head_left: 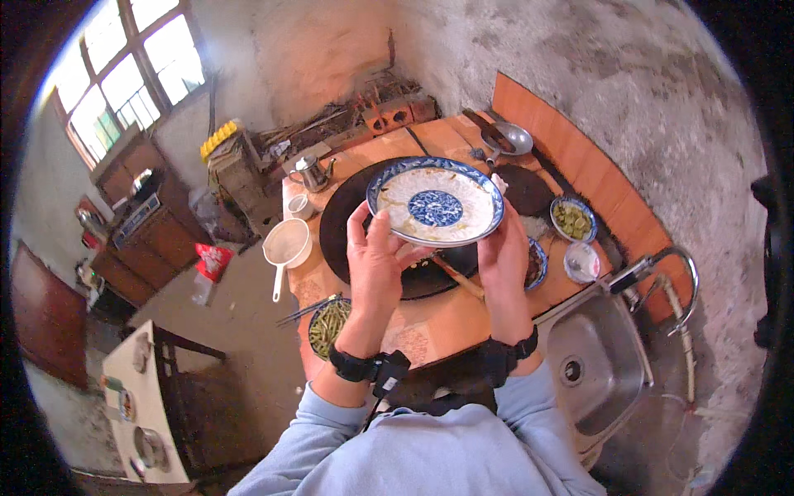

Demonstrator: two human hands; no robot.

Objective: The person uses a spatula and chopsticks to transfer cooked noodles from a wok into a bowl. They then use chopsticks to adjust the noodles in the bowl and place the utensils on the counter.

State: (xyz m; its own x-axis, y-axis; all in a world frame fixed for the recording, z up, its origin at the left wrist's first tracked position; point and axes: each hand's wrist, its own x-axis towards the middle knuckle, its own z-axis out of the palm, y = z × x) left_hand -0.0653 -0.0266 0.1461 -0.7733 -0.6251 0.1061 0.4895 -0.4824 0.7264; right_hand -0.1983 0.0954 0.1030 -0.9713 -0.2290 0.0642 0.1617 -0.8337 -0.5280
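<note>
A blue-and-white patterned plate is raised in front of me, over a large dark wok set into the tiled stove top. My left hand grips its left rim, thumb on the upper face. At the right edge, my right hand supports it, its fingers partly hidden underneath. Brownish food residue streaks the plate's white surface. Below the plate, a wooden-handled utensil rests across the wok, and a few pale bits of food show inside. The plate hides much of the wok.
Left of the wok stand a white strainer, a metal kettle and a bowl of green beans with chopsticks. To the right are a bowl of green slices, a small white bowl, a metal ladle and a steel sink.
</note>
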